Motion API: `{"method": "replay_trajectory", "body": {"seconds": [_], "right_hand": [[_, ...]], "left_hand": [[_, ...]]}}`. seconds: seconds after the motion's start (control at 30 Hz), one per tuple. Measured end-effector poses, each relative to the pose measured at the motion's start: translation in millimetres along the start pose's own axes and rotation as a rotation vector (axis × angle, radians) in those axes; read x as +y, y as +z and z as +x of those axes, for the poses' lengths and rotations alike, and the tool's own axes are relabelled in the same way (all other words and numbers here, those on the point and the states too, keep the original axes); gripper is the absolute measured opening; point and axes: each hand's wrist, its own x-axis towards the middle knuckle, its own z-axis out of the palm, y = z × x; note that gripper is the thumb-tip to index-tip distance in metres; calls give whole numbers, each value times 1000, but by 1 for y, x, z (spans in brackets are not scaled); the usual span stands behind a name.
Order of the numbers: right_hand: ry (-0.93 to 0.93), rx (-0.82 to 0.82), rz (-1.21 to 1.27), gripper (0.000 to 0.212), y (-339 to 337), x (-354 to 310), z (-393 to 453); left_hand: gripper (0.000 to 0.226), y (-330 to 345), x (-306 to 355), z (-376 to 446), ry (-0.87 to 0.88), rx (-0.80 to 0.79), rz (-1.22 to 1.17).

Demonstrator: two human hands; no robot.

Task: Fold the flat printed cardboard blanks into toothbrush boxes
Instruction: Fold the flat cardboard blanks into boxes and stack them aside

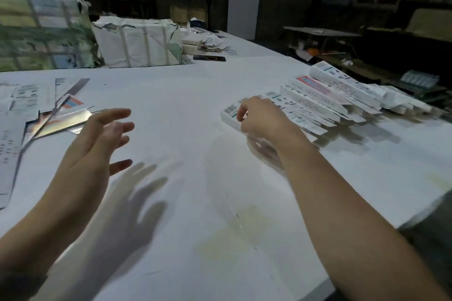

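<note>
Flat printed blanks (61, 115), some with a shiny silver side, lie in a loose pile at the left of the white table (186, 110). A slanting row of folded toothbrush boxes (318, 98) runs along the right. My right hand (259, 117) lies on the nearest folded box (230, 115) at the front of that row, fingers curled over its near end. My left hand (97, 139) hovers above the table just right of the blanks, fingers spread and holding nothing.
Two wrapped, strapped bundles (137, 41) stand at the back left, with a dark phone (209, 58) and paper scraps (210, 43) beside them. The table's right edge falls off to dark shelving (367, 39). A yellowish stain (234, 230) marks the near tabletop.
</note>
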Motion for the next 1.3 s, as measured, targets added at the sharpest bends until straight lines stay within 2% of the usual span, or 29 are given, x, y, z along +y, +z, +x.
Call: {"method": "replay_trajectory", "body": {"seconds": [0.17, 0.27, 0.37, 0.47, 0.6, 0.67, 0.73, 0.87, 1.0, 1.17, 1.3], "right_hand": [[109, 100, -81, 31, 0, 19, 9], [126, 141, -28, 31, 2, 20, 10], [89, 203, 190, 22, 1, 8, 8], [-6, 195, 555, 10, 0, -13, 0], [-137, 14, 982, 14, -1, -44, -24], [-205, -81, 1097, 14, 2, -56, -34], [-268, -148, 1131, 13, 8, -63, -42], [-349, -196, 1115, 12, 18, -71, -50], [-371, -196, 1112, 13, 23, -75, -52], [-386, -190, 1094, 13, 26, -77, -55], [-392, -188, 1094, 12, 27, -77, -55]], "left_hand": [[33, -14, -12, 14, -5, 22, 124], [29, -30, -24, 25, 3, 85, 261], [29, -49, -33, 30, 78, 168, 559], [40, -72, -39, 35, 124, 226, 938], [69, -102, -37, 33, -147, 238, 1330], [71, -105, -27, 27, -299, 222, 1431], [64, -98, -12, 21, -373, 150, 1527], [46, -78, 1, 14, -224, 87, 1570], [52, -63, 6, 13, -155, -16, 1608], [56, -64, 7, 16, -191, -6, 1589], [46, -69, 10, 15, -289, 34, 1616]]}}
